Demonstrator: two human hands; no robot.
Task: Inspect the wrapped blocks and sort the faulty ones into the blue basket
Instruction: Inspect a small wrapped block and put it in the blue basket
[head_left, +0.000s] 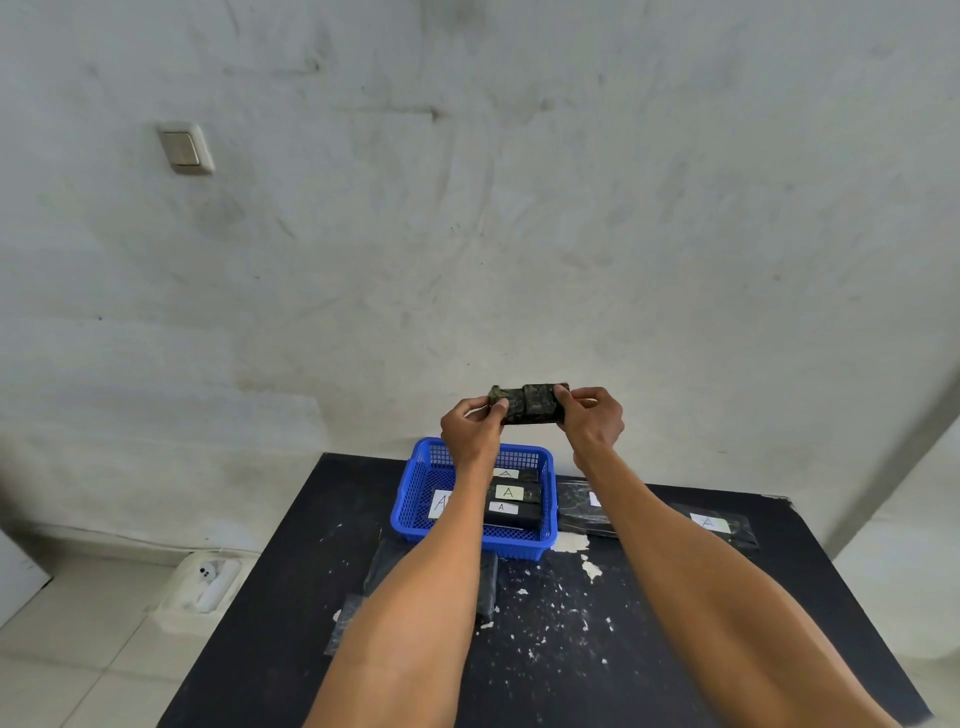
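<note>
A dark wrapped block (529, 404) is held up in the air above the far edge of the table. My left hand (471, 429) grips its left end and my right hand (592, 420) grips its right end. Below them stands the blue basket (415, 512) holding several black wrapped blocks (511, 500) with white labels marked "A". To the right of the basket more wrapped blocks (714, 526) lie flat on the table. Under my left forearm lie further dark wrapped blocks (485, 587), partly hidden.
The black table (597, 649) is flecked with white chipped patches. A grey wall stands right behind it, with a light switch (185, 147) up on the left. On the floor at the left lies a white power strip (205, 587).
</note>
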